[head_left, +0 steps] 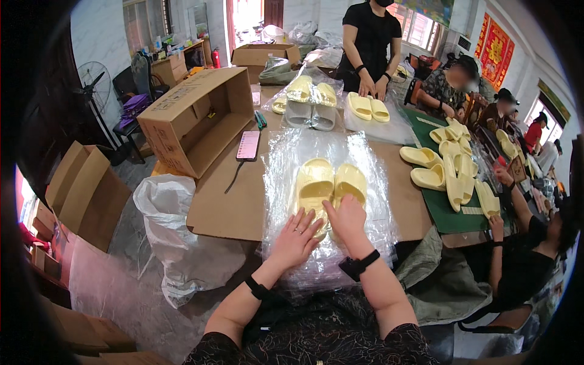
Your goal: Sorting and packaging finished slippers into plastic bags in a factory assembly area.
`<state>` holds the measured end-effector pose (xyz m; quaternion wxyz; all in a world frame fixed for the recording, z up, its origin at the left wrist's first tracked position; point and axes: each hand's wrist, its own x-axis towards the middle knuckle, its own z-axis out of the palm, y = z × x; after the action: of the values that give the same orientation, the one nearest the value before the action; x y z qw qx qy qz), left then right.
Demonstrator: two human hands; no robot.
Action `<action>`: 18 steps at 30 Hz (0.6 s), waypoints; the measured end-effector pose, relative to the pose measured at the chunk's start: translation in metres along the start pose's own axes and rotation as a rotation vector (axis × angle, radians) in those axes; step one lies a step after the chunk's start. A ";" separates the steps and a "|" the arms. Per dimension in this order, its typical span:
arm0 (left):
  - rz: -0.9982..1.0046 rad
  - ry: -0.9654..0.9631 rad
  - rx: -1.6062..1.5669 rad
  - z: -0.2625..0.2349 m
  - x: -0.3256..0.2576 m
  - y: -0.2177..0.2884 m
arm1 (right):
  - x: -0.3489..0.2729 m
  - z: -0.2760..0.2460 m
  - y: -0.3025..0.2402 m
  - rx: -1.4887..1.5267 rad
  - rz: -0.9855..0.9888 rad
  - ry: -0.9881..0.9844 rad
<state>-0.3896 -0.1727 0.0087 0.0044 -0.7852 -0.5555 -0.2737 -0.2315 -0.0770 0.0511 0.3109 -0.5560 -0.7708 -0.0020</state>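
A pair of pale yellow slide slippers lies side by side on a stack of transparent plastic bags (pixel 283 188) in front of me, toes pointing away. Shiny film seems to cover part of the left slipper (pixel 316 179). My left hand (pixel 296 238) rests with its fingers spread over the heel end of that slipper and the plastic. My right hand (pixel 348 220) is bent over the right slipper (pixel 351 176), its fingers curled at the foot opening and its thumb reaching left. What lies under the curled fingers is partly hidden.
Left of the bags are a phone (pixel 248 146) with a cable, a green-handled tool (pixel 261 120) and an open carton (pixel 201 121). Bagged slippers (pixel 310 114) lie beyond. Across the table a person handles yellow slippers (pixel 369 108); more slippers cover a green mat (pixel 435 210) at right, with workers beside it.
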 end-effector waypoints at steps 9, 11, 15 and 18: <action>-0.095 0.107 -0.098 -0.012 0.007 -0.006 | 0.038 0.011 -0.005 -0.095 0.082 -0.255; -0.163 0.045 -0.159 -0.025 0.017 -0.002 | 0.046 0.017 0.001 -0.105 0.085 -0.287; -0.263 -0.052 -0.119 -0.031 0.035 -0.013 | 0.053 0.029 0.001 -0.087 0.068 -0.300; -0.233 -0.001 -0.038 -0.018 0.032 -0.018 | 0.046 0.030 0.004 -0.020 0.080 -0.224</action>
<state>-0.4059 -0.1434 0.0323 -0.0425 -0.7153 -0.6377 -0.2826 -0.2506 -0.0260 0.0477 0.2170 -0.5860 -0.7780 0.0648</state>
